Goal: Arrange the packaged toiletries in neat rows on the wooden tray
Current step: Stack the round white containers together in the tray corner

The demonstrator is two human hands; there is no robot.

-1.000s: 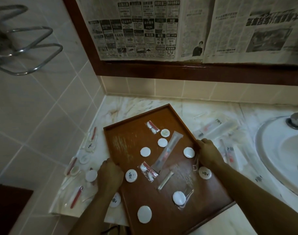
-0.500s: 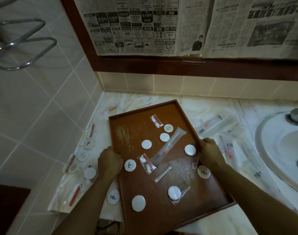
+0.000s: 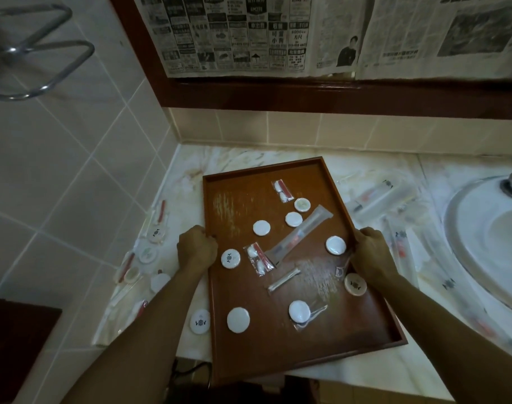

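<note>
Here we grip the wooden tray [image 3: 278,345] on the marble counter [image 3: 365,371], left hand [image 3: 197,251] and right hand [image 3: 371,255] curled over its long rims, packaged toiletries [image 3: 260,259] scattered inside.

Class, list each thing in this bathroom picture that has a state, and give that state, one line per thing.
Wooden tray: flat on the counter, angled, near corner overhanging the edge.
Left hand: grips the tray's left rim.
Right hand: grips the tray's right rim.
Toothbrush packet: sealed, lying diagonally on the tray.
Round packets: scattered, not in rows.
Sink: no water seen in it.
</note>
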